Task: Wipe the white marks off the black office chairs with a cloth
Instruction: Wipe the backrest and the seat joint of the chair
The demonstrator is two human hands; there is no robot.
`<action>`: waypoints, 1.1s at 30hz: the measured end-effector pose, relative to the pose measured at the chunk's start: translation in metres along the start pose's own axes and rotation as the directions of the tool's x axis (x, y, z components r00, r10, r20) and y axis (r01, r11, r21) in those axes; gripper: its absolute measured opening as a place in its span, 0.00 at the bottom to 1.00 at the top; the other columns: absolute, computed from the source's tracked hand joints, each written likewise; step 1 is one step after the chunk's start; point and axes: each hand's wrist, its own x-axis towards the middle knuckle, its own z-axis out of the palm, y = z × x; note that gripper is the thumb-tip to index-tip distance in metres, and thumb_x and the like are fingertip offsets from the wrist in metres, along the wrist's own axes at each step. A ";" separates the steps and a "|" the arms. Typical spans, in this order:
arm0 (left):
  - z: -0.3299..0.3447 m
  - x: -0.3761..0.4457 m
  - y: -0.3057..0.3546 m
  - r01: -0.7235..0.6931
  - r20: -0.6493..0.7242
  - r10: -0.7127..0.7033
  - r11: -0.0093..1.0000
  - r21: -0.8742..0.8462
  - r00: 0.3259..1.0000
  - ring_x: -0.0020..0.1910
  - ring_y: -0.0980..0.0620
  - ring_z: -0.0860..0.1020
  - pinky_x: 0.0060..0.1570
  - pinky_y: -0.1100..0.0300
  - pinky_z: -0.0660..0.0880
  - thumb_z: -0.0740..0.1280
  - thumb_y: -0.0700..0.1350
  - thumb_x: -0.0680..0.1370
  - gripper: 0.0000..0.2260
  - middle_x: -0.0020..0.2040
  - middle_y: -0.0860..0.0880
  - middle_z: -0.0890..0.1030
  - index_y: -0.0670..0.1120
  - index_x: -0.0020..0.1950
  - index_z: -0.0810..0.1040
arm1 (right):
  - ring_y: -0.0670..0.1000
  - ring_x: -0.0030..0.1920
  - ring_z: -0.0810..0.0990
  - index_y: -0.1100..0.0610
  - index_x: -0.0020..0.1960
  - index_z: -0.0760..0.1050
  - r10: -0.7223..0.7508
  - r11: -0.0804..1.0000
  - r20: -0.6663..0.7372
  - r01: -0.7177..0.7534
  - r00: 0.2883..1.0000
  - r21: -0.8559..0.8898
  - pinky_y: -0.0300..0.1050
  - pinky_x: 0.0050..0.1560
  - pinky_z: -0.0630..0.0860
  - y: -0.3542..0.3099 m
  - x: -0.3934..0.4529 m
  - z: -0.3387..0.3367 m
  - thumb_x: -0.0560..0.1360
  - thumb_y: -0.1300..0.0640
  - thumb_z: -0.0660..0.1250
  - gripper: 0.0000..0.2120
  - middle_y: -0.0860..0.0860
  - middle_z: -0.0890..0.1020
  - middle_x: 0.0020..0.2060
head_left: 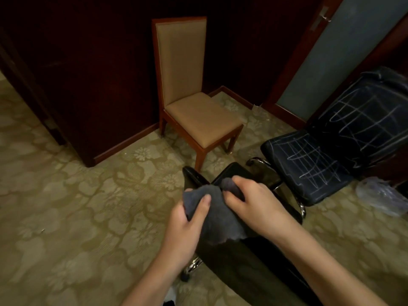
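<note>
Only one view is given, taken from a camera worn on the person's head. It is directed forward and steeply down, so the floor carpet (66, 195) fills much of the picture. The left hand (187, 219) and the right hand (254, 206) are seen very near, low in the centre, with both forearms entering from the bottom edge. The wooden chair (194, 102) is seen farther away, at the upper centre, against the dark wall. Straight lines are bent towards the edges (the lens is wide-angle). No second view is provided, so no part of the scene is shared.
</note>
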 end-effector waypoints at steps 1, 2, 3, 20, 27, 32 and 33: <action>-0.002 -0.005 -0.001 -0.014 -0.007 0.014 1.000 0.005 1.000 0.46 0.58 0.84 0.41 0.68 0.77 0.67 0.48 0.72 0.12 0.45 0.52 0.86 0.44 0.53 0.80 | 0.49 0.42 0.80 0.46 0.48 0.73 0.000 1.000 0.006 0.000 1.000 -0.009 0.55 0.45 0.79 -0.001 -0.004 0.001 0.78 0.43 0.60 0.07 0.47 0.80 0.40; -0.005 -0.009 -0.002 -0.016 -0.027 0.016 1.000 0.017 0.999 0.47 0.57 0.84 0.41 0.68 0.78 0.68 0.49 0.72 0.12 0.46 0.51 0.86 0.45 0.52 0.80 | 0.48 0.42 0.80 0.45 0.49 0.73 -0.003 1.000 0.018 0.003 1.000 -0.008 0.55 0.45 0.79 -0.003 -0.007 0.002 0.78 0.43 0.60 0.07 0.47 0.80 0.40; -0.008 -0.011 -0.001 -0.013 -0.047 0.014 0.999 0.030 0.999 0.48 0.57 0.84 0.42 0.67 0.78 0.68 0.50 0.73 0.13 0.47 0.50 0.86 0.46 0.53 0.81 | 0.48 0.43 0.80 0.45 0.49 0.73 -0.001 1.000 0.027 0.001 1.000 -0.010 0.55 0.46 0.79 -0.006 -0.006 0.002 0.78 0.44 0.60 0.07 0.47 0.80 0.40; -0.026 0.005 -0.014 0.083 -0.199 -0.084 0.996 -0.016 0.976 0.53 0.53 0.84 0.54 0.54 0.79 0.64 0.48 0.82 0.11 0.51 0.49 0.86 0.46 0.60 0.80 | 0.52 0.42 0.81 0.50 0.55 0.71 0.005 0.986 -0.277 -0.050 0.961 -0.159 0.53 0.45 0.79 -0.052 0.002 0.048 0.82 0.47 0.57 0.08 0.47 0.78 0.40; -0.038 0.001 -0.017 0.071 -0.052 -0.068 0.995 0.064 0.996 0.53 0.53 0.84 0.52 0.57 0.79 0.65 0.46 0.82 0.07 0.51 0.49 0.86 0.48 0.57 0.81 | 0.54 0.41 0.81 0.52 0.55 0.69 -0.078 0.952 -0.335 -0.030 0.939 -0.306 0.48 0.38 0.73 -0.052 -0.020 0.059 0.83 0.47 0.55 0.10 0.49 0.79 0.42; -0.038 -0.017 -0.026 0.021 0.060 -0.028 0.993 0.112 0.998 0.55 0.50 0.83 0.52 0.59 0.80 0.65 0.44 0.82 0.09 0.53 0.44 0.85 0.42 0.60 0.79 | 0.53 0.40 0.81 0.53 0.53 0.69 -0.174 0.903 -0.401 -0.017 0.900 -0.430 0.47 0.36 0.69 -0.043 -0.046 0.065 0.82 0.47 0.56 0.10 0.48 0.79 0.43; -0.037 -0.022 -0.027 0.013 0.088 -0.024 0.992 0.124 0.996 0.55 0.50 0.83 0.51 0.59 0.80 0.64 0.44 0.82 0.09 0.53 0.45 0.85 0.43 0.60 0.79 | 0.52 0.39 0.80 0.52 0.52 0.70 -0.183 0.905 -0.454 -0.031 0.872 -0.424 0.46 0.36 0.71 -0.039 -0.054 0.068 0.81 0.47 0.58 0.09 0.48 0.79 0.42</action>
